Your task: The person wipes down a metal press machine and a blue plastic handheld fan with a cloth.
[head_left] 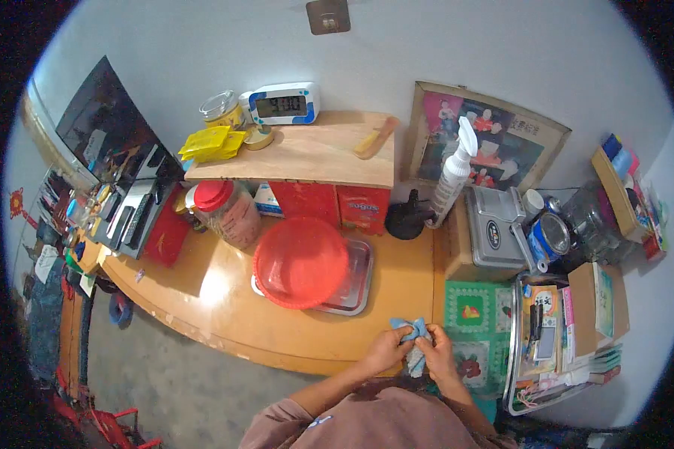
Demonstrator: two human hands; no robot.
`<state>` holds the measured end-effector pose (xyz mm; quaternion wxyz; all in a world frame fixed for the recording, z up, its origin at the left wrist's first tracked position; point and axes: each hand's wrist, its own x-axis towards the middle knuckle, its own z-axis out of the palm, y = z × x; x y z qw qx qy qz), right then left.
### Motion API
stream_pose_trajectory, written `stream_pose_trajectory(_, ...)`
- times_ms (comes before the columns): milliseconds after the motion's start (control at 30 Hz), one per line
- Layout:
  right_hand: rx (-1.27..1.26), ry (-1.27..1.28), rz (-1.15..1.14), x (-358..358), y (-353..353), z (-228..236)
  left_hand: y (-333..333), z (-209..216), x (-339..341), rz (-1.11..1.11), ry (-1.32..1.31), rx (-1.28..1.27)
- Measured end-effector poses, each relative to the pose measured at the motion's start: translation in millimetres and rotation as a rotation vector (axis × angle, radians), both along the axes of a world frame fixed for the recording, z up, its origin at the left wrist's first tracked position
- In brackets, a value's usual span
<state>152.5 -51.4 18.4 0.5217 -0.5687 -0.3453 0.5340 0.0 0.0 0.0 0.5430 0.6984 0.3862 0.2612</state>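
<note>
Close to my body, at the desk's front edge, both hands grip a crumpled light blue and white cloth [416, 362]. My left hand [386, 349] is closed on its left side. Around its right side my right hand [439, 352] is closed too, and the two hands nearly touch. Part of the cloth sticks up above the fingers and part hangs below them. Farther off to the left, a red plastic basin [301, 262] sits on a clear rectangular container [361, 288] on the wooden desk [225, 314].
A wooden shelf [314, 153] at the back bears a digital clock [284, 105] and yellow packets [210, 144]. Nearby stand a red-lidded jar [228, 215] and a white spray bottle [451, 179]. On the right are a silver case [494, 224] and a metal-rimmed tray [514, 359] of books.
</note>
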Motion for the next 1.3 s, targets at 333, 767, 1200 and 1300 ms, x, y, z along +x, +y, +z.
stream_pose_trajectory(333, 0.066, -0.206, -0.103, -44, 30, 30, 38, 31, -60, 0.199, -0.193, -0.044)
stream_pose_trajectory(767, 0.103, -0.435, 0.153, -27, 25, 35, 27, 27, -27, 0.126, -0.301, -0.225)
stream_pose_trajectory(1200, 0.236, -0.550, -0.104, 105, 28, 125, 77, 87, 88, 0.039, -0.220, 0.059)
stream_pose_trajectory(1300, 0.366, -0.720, -0.133, 136, 39, 161, 98, 97, 121, -0.005, -0.142, 0.469)
